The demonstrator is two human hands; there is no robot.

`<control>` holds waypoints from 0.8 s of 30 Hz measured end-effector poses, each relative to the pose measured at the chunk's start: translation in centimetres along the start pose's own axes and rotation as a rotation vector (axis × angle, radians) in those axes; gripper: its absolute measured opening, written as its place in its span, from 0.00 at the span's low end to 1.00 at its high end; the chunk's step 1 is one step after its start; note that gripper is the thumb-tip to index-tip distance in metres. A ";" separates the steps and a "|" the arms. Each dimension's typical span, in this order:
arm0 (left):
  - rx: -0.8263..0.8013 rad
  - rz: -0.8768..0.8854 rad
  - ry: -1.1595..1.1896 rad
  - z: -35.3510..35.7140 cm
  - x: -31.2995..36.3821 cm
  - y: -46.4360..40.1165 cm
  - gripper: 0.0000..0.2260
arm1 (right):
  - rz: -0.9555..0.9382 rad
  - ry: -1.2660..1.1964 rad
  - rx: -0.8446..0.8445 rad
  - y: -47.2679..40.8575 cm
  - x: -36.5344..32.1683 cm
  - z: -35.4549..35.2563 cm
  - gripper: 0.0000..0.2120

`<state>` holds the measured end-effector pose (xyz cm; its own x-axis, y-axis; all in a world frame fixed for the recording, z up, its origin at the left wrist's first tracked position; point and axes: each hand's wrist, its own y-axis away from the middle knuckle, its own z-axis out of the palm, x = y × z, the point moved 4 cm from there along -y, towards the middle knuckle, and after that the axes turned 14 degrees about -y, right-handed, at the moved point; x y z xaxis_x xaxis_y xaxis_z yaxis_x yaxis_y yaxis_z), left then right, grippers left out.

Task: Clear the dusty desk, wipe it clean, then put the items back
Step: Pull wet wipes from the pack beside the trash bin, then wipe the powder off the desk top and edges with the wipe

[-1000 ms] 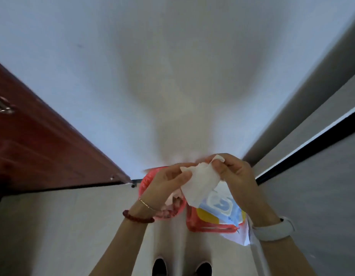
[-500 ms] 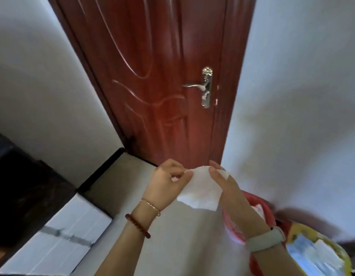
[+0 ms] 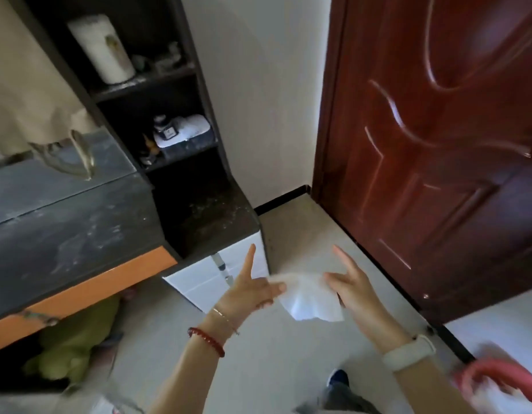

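Note:
A white wet wipe is stretched between my two hands above the floor. My left hand pinches its left corner with the index finger pointing up. My right hand pinches the right edge, its other fingers spread. The dusty dark desk with an orange front edge lies at the left, apart from my hands. Its surface shows pale dust streaks.
A dark shelf unit holds a white cylinder and small items. A white drawer cabinet stands under the desk end. A red-brown door is at the right. A red bin sits at lower right. Green fabric lies under the desk.
My view has swung left from the wall and red bin past the door to the desk. My hands have pulled the wipe open wider.

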<state>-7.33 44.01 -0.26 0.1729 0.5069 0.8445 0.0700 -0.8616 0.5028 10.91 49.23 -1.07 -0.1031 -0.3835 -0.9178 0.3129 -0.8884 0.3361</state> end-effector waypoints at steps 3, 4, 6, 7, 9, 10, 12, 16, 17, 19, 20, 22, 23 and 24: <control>0.129 0.056 -0.193 -1.8 -1.3 -1.1 0.29 | 0.033 0.171 -0.125 -3.1 0.5 2.4 0.18; 0.192 0.056 -0.258 -2.6 -1.3 -1.8 0.25 | 0.042 0.251 -0.164 -4.4 0.6 3.1 0.17; 0.269 0.058 -0.494 -4.1 -0.9 -3.3 0.14 | 0.031 0.404 -0.244 -7.1 0.8 4.5 0.14; 0.280 0.078 -0.605 -5.0 -0.6 -4.2 0.09 | 0.013 0.483 -0.283 -8.7 0.8 5.3 0.12; 0.319 0.099 -0.641 -6.8 0.2 -6.5 0.07 | -0.018 0.584 -0.309 -12.3 0.6 6.5 0.07; 0.355 0.060 -0.588 -7.9 0.2 -7.9 0.07 | -0.021 0.594 -0.318 -14.3 0.4 7.0 0.08; 0.415 -0.052 -0.420 -10.0 -0.1 -11.2 0.05 | 0.014 0.528 -0.347 -18.2 -0.2 8.0 0.08; 0.530 -0.235 -0.199 -12.7 -2.2 -17.5 0.11 | 0.050 0.475 -0.303 -25.7 -0.2 9.0 0.04; 0.567 -0.284 -0.217 -13.2 -2.8 -18.6 0.15 | -0.012 0.507 -0.255 -27.5 -0.2 9.3 0.04; 0.654 -0.381 -0.301 -14.4 -4.7 -20.5 0.20 | -0.141 0.577 -0.165 -31.1 -0.1 10.0 0.05; 0.684 -0.412 -0.350 -14.9 -5.7 -21.2 0.21 | -0.191 0.611 -0.132 -32.8 0.1 10.5 0.06; 0.711 -0.448 -0.433 -15.7 -7.9 -22.7 0.22 | -0.264 0.686 -0.124 -36.2 1.3 12.1 0.08; 0.715 -0.473 -0.470 -16.1 -9.1 -23.6 0.22 | -0.292 0.728 -0.131 -37.9 2.3 13.1 0.08; 0.715 -0.497 -0.513 -16.6 -10.1 -24.4 0.22 | -0.315 0.775 -0.153 -39.3 3.4 14.0 0.08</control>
<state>-27.07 60.35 -18.00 0.3539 0.8848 0.3030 0.7923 -0.4558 0.4056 -14.94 79.26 -14.43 0.4513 0.2071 -0.8680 0.5083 -0.8591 0.0593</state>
